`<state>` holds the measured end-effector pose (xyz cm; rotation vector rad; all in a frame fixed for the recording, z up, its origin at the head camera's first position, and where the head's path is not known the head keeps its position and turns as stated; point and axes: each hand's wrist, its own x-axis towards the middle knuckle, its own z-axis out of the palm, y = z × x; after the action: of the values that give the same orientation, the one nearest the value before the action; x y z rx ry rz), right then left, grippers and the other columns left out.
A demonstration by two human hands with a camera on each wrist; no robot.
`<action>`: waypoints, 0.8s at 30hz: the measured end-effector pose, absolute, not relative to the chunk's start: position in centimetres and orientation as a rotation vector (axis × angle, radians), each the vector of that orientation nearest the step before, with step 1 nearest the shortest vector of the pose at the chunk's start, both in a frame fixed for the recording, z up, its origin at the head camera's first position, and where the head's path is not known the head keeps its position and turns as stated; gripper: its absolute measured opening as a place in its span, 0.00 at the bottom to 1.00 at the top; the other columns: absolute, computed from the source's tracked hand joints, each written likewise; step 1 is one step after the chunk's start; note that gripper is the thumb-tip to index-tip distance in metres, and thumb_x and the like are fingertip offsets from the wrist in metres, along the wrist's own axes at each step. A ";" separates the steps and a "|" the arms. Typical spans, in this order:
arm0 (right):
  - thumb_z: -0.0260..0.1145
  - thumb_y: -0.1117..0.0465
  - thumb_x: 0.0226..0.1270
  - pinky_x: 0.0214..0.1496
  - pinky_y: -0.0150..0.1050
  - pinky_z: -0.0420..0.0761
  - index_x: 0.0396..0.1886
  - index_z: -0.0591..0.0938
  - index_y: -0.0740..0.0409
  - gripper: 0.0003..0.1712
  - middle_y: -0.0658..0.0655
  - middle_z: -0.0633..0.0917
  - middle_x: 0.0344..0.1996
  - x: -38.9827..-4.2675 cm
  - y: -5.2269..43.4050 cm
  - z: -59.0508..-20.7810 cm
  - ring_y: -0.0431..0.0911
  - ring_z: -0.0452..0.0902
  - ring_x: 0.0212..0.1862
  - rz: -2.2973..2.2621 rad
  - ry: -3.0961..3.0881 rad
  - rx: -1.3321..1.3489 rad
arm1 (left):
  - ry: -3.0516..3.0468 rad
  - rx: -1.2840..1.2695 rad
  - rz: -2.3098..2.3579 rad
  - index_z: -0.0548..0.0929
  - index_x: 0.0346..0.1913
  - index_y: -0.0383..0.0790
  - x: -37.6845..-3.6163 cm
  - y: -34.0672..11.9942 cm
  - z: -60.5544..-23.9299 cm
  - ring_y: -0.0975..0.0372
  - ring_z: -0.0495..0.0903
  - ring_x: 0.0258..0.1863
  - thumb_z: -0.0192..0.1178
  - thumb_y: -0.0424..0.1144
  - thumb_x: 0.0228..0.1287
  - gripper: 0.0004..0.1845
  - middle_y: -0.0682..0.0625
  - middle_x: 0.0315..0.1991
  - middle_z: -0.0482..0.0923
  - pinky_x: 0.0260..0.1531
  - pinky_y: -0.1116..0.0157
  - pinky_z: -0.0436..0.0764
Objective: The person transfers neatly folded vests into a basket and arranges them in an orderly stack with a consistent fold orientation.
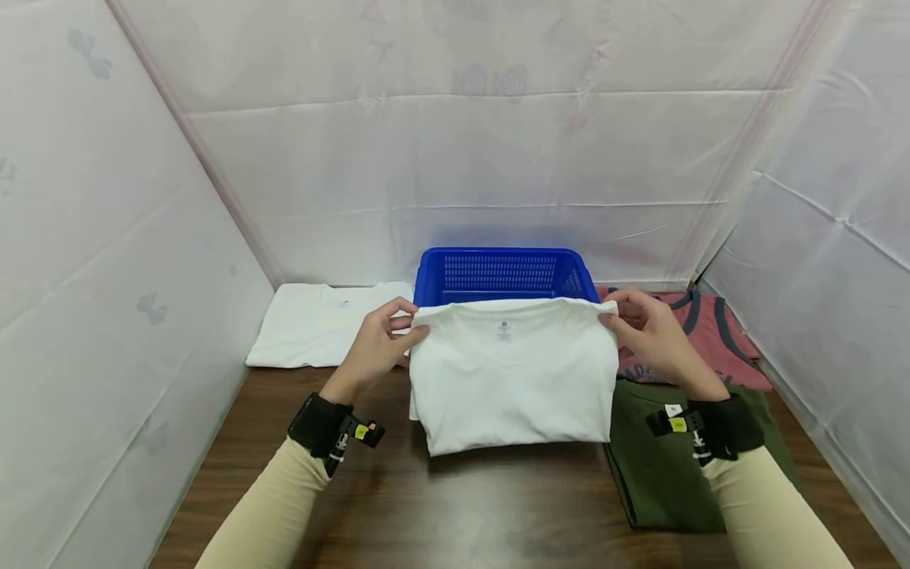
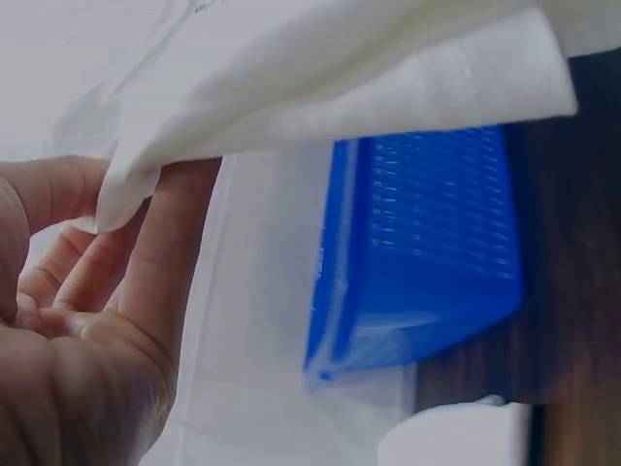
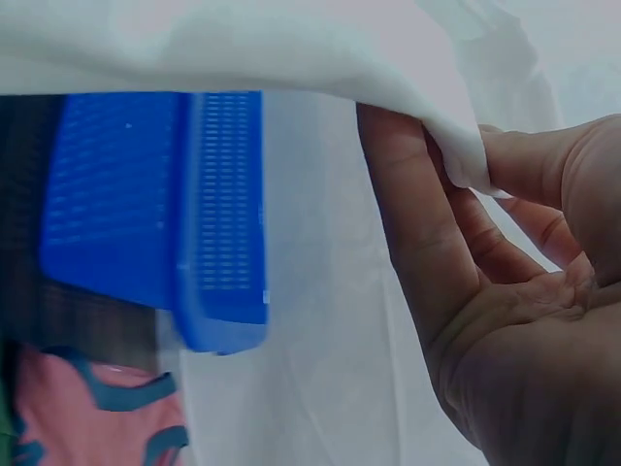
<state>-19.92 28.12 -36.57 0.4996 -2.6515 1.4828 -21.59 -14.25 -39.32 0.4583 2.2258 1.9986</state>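
Cream sleeves lead to left hand and right hand pinching a white shirt.

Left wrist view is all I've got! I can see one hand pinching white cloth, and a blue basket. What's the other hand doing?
Observer: The right hand is pinching the other top corner of the white shirt.
Operator: Cool! What's on the table on that side, close to the person?
Observer: A piece of green clothing lies there, on the person's right.
Operator: And what's just past that, farther away?
Observer: A pink top with dark edging round its openings.
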 end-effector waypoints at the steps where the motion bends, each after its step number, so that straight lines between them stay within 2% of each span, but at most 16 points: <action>1: 0.61 0.60 0.80 0.31 0.45 0.88 0.61 0.76 0.62 0.16 0.68 0.85 0.50 -20.2 28.1 -36.1 0.43 0.86 0.37 1.483 -2.648 0.501 | 2.235 0.458 2.002 0.73 0.53 0.35 -21.8 -14.2 -38.9 0.55 0.88 0.36 0.63 0.33 0.73 0.12 0.35 0.53 0.84 0.25 0.52 0.88; 7: 0.61 0.55 0.80 0.34 0.45 0.88 0.63 0.74 0.60 0.20 0.69 0.83 0.54 -22.2 28.2 -34.1 0.44 0.86 0.39 1.532 -2.667 0.446 | 2.249 0.461 2.066 0.74 0.52 0.36 -23.5 -13.7 -37.5 0.55 0.87 0.32 0.63 0.33 0.73 0.11 0.37 0.50 0.85 0.23 0.55 0.87; 12: 0.61 0.53 0.80 0.33 0.43 0.87 0.63 0.75 0.58 0.20 0.65 0.84 0.54 -24.0 28.0 -33.4 0.45 0.85 0.40 1.500 -2.656 0.423 | 2.205 0.406 2.119 0.73 0.53 0.37 -25.0 -13.3 -36.6 0.56 0.87 0.30 0.61 0.33 0.74 0.11 0.39 0.47 0.85 0.24 0.57 0.87; 16: 0.61 0.54 0.80 0.32 0.41 0.85 0.64 0.75 0.58 0.20 0.64 0.84 0.53 -25.5 27.9 -32.8 0.44 0.84 0.38 1.519 -2.645 0.422 | 2.225 0.341 2.139 0.73 0.53 0.38 -26.3 -13.0 -35.9 0.57 0.87 0.32 0.61 0.33 0.74 0.11 0.39 0.48 0.85 0.25 0.59 0.87; 22: 0.61 0.54 0.80 0.37 0.43 0.88 0.63 0.75 0.59 0.20 0.65 0.83 0.55 -27.4 27.9 -31.9 0.41 0.84 0.41 1.501 -2.629 0.415 | 2.255 0.322 2.159 0.75 0.53 0.37 -28.2 -12.6 -35.1 0.57 0.87 0.33 0.62 0.35 0.74 0.11 0.35 0.52 0.84 0.27 0.60 0.87; 24: 0.61 0.54 0.79 0.36 0.41 0.88 0.62 0.75 0.58 0.20 0.65 0.83 0.55 -27.9 27.8 -31.6 0.40 0.83 0.41 1.467 -2.625 0.416 | 2.266 0.310 2.168 0.75 0.53 0.37 -28.8 -12.5 -35.0 0.57 0.87 0.34 0.63 0.35 0.73 0.11 0.35 0.52 0.85 0.28 0.60 0.88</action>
<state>-27.93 27.77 -31.58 0.4160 -2.6252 1.4666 -28.84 -12.50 -34.98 0.3097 2.2661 2.1682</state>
